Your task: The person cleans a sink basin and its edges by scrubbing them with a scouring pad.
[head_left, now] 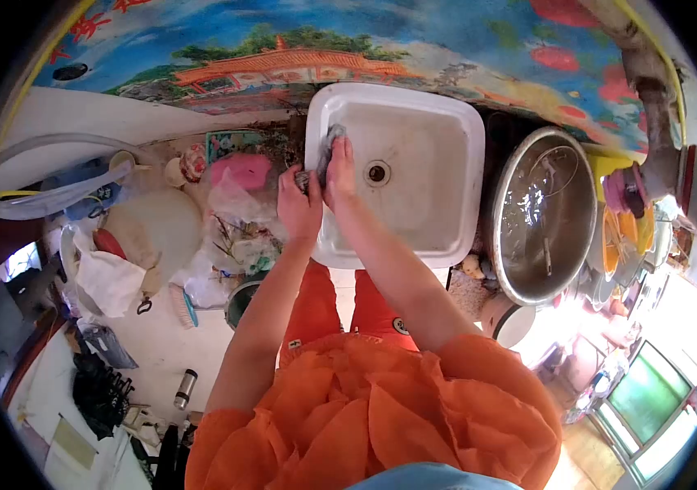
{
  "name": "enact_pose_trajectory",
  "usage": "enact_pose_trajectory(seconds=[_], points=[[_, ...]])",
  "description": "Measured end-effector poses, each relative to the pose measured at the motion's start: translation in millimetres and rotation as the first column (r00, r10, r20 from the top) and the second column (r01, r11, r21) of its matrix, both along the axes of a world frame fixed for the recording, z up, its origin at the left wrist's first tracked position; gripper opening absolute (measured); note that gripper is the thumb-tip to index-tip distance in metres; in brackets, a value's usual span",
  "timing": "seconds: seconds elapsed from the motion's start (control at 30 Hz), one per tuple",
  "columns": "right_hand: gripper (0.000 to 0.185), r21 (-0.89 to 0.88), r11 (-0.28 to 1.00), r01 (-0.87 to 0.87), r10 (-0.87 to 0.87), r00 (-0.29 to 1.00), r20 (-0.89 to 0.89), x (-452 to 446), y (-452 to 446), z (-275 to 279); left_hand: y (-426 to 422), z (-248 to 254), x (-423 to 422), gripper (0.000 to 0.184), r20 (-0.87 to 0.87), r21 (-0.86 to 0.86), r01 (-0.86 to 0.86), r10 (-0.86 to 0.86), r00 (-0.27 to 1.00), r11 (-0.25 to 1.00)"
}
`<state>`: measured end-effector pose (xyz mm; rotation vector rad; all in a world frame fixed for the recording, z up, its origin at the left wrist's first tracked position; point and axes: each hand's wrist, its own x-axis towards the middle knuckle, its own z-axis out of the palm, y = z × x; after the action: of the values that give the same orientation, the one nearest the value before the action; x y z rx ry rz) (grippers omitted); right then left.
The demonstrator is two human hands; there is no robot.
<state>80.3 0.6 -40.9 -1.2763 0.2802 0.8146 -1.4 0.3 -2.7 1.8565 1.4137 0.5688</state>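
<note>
A white sink (481, 188) with a round drain (377, 172) lies in front of me. Over its left rim, both hands are closed on a crumpled grey cloth (333, 135). My right hand (339, 173) presses the cloth along the inner side of the rim, fingers together. Just outside the rim, my left hand (299, 204) grips a bunched grey part that shows between its fingers. Whether both parts belong to one piece is hidden by the hands.
Right of the sink stands a large metal basin (505, 220) holding water. A pink plastic bag (242, 171) and other clutter lie on the left, near a round pale lid (156, 237). A thick pipe (653, 106) runs down at the right. A thermos (186, 389) stands lower left.
</note>
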Motion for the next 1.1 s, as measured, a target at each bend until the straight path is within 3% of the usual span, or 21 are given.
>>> enact_pose_trajectory(seconds=[0.1, 0.13, 0.17, 0.2, 0.23, 0.3, 0.37, 0.43, 0.53, 0.7, 0.73, 0.8, 0.87, 0.97, 1.0, 1.1], points=[[0.041, -0.301, 0.871, -0.387, 0.448, 0.879, 0.165, -23.9, -51.8, -36.9, 0.6, -0.4, 3.8, 0.040, -0.101, 0.107, 0.088, -0.077, 0.992, 0.990], [0.038, -0.464, 0.796, -0.390, 0.481, 0.872, 0.093, -42.9, -72.0, -30.4, 0.8, -0.6, 5.4, 0.045, -0.163, 0.105, 0.081, -0.063, 0.985, 0.991], [0.039, -0.584, 0.557, -0.591, 0.759, 0.648, 0.068, -42.8, -84.2, -28.8, 0.7, -0.7, 5.5, 0.045, -0.168, 0.106, 0.090, -0.072, 0.983, 0.990], [0.039, -0.677, 0.250, -0.692, 0.939, 0.345, -0.005, -33.3, -92.7, -9.9, 0.5, -1.0, 5.4, 0.045, -0.173, 0.108, 0.098, -0.078, 0.982, 0.989], [0.040, -0.731, -0.083, -0.677, 0.993, 0.001, -0.115, -22.1, -104.2, 1.4, 0.4, -1.7, 6.1, 0.045, -0.178, 0.111, 0.102, -0.081, 0.981, 0.989], [0.032, -0.779, -0.331, -0.533, 0.810, -0.584, 0.055, 10.0, -132.1, -36.7, -2.0, -2.5, 4.9, 0.045, -0.194, 0.140, 0.131, -0.102, 0.976, 0.981], [0.031, -0.701, -0.527, -0.480, 0.841, -0.413, -0.349, 43.5, -136.4, -5.7, 2.1, -4.8, 6.3, 0.045, -0.196, 0.186, 0.152, -0.115, 0.974, 0.971], [0.034, -0.670, -0.638, -0.380, 0.770, -0.336, -0.543, 77.9, -160.1, -5.5, 0.1, -11.0, 3.9, 0.045, -0.236, 0.191, 0.177, -0.130, 0.963, 0.965], [0.034, -0.694, -0.541, -0.475, 0.794, -0.560, -0.236, 58.2, -155.0, -79.7, 5.0, -8.3, 8.2, 0.044, -0.222, 0.200, 0.170, -0.124, 0.967, 0.965], [0.044, -0.896, -0.062, -0.440, 0.990, -0.143, 0.002, -0.3, -124.7, -105.6, -0.5, -10.4, 2.1, 0.042, -0.181, 0.232, 0.166, -0.125, 0.975, 0.958], [0.050, -0.851, -0.139, -0.506, 0.988, -0.012, -0.154, 16.3, -122.0, -102.1, 1.8, -10.2, 3.6, 0.041, -0.170, 0.229, 0.165, -0.128, 0.977, 0.959], [0.058, -0.812, -0.250, -0.527, 0.923, -0.384, -0.034, 5.9, -98.8, -126.3, 5.6, -7.5, 5.5, 0.040, -0.173, 0.197, 0.171, -0.137, 0.975, 0.965], [0.062, -0.803, -0.216, -0.556, 0.907, -0.418, 0.046, 6.7, -83.7, -137.7, 4.4, -8.2, 3.2, 0.040, -0.171, 0.202, 0.167, -0.133, 0.976, 0.965], [0.063, -0.820, 0.094, -0.564, 0.995, 0.038, 0.088, 31.2, -71.6, -119.0, 4.9, -8.8, 4.1, 0.040, -0.154, 0.190, 0.164, -0.135, 0.979, 0.968], [0.053, -0.842, 0.176, -0.510, 0.971, 0.229, 0.063, 44.2, -64.9, -109.6, 6.1, -9.8, 6.2, 0.040, -0.143, 0.189, 0.160, -0.134, 0.981, 0.969], [0.055, -0.871, 0.353, -0.341, 0.867, -0.230, 0.441, 3.8, -85.4, -163.6, 6.7, -10.5, 6.0, 0.040, -0.161, 0.181, 0.164, -0.135, 0.978, 0.970]])
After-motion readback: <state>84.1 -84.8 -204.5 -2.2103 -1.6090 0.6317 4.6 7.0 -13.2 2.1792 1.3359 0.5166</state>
